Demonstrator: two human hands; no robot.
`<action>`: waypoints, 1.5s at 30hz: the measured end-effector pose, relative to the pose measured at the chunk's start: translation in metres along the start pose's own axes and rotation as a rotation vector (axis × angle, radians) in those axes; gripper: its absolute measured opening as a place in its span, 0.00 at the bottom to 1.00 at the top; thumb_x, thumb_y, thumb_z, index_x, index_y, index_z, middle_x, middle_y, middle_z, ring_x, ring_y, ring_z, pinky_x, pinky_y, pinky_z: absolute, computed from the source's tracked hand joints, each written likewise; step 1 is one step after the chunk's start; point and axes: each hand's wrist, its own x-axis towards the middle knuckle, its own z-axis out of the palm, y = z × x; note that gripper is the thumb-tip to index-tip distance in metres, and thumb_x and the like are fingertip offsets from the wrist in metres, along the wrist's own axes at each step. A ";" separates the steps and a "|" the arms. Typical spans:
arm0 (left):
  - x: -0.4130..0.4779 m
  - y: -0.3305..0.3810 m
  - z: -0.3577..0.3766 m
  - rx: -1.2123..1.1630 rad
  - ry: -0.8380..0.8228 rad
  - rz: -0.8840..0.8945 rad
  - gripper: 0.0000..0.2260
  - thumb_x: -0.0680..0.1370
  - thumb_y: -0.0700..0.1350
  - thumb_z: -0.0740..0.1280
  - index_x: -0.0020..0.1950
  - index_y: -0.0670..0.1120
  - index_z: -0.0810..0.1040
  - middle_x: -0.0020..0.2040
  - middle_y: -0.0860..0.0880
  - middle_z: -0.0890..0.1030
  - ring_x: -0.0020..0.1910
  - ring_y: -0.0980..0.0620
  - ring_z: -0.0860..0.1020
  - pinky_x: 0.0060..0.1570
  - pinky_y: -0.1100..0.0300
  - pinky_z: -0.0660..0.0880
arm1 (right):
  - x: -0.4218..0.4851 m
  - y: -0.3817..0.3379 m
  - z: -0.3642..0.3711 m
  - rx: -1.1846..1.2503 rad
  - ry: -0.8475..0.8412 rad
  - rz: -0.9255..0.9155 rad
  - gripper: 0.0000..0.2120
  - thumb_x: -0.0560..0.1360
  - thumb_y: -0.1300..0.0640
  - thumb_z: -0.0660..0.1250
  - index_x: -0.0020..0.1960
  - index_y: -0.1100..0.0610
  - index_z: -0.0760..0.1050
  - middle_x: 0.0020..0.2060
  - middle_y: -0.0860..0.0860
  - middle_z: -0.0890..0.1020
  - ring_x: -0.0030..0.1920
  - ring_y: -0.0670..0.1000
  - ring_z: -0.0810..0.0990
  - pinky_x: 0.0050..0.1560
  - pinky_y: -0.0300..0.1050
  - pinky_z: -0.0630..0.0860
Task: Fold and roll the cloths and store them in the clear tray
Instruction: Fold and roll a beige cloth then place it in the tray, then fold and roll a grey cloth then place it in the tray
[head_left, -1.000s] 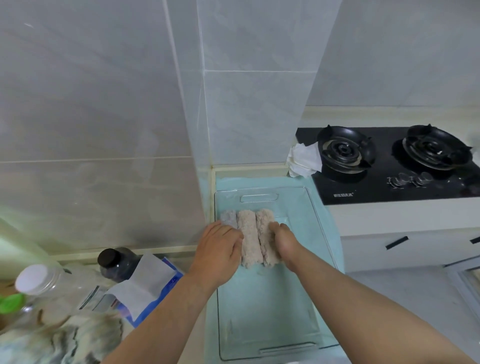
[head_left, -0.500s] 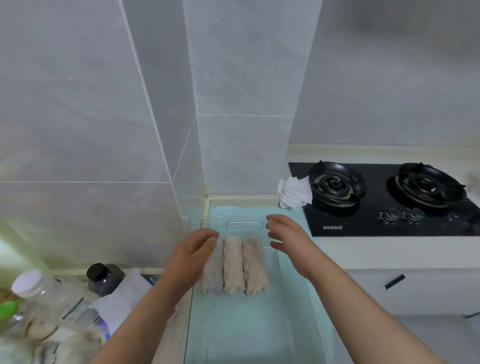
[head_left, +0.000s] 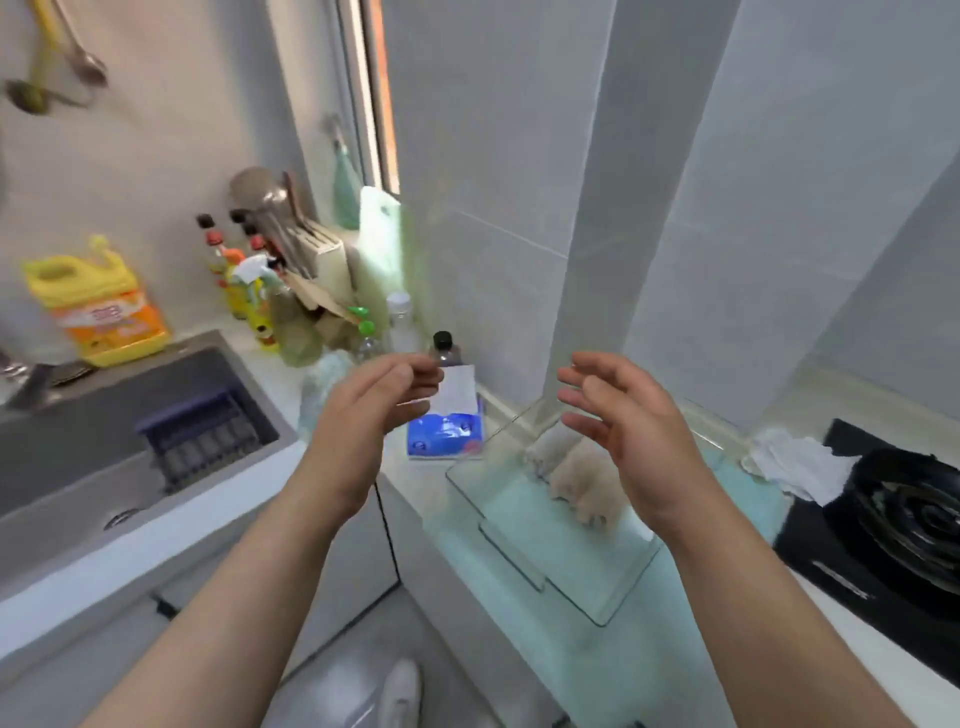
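1. The rolled cloths (head_left: 576, 480) are fuzzy, pale beige rolls lying side by side and touching, inside the clear tray (head_left: 571, 566), toward its far end.
2. The left hand (head_left: 363, 415) hovers left of the tray, fingers loosely spread, holding nothing.
3. The right hand (head_left: 628, 431) hovers above the tray, fingers relaxed and apart, empty, partly hiding the rolls.
4. A blue tissue pack (head_left: 447, 434) lies just left of the tray.
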 end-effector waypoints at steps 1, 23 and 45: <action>-0.021 0.012 -0.019 0.016 0.066 0.011 0.15 0.69 0.56 0.65 0.49 0.51 0.84 0.51 0.45 0.85 0.53 0.47 0.81 0.56 0.51 0.76 | -0.009 -0.004 0.016 0.010 -0.070 -0.015 0.09 0.79 0.61 0.63 0.56 0.52 0.77 0.53 0.50 0.82 0.57 0.50 0.81 0.57 0.46 0.77; -0.534 0.150 -0.484 0.225 1.248 0.136 0.10 0.80 0.35 0.61 0.56 0.46 0.79 0.57 0.43 0.80 0.59 0.45 0.78 0.52 0.61 0.79 | -0.342 -0.007 0.555 0.076 -1.103 0.078 0.20 0.68 0.51 0.66 0.60 0.49 0.75 0.56 0.54 0.81 0.56 0.51 0.81 0.56 0.45 0.78; -0.585 0.130 -0.826 0.290 1.471 -0.255 0.11 0.73 0.49 0.69 0.54 0.52 0.82 0.51 0.55 0.83 0.52 0.56 0.81 0.58 0.53 0.76 | -0.401 0.095 0.972 -0.137 -1.292 0.299 0.10 0.77 0.60 0.65 0.57 0.52 0.77 0.54 0.57 0.81 0.55 0.55 0.80 0.57 0.51 0.78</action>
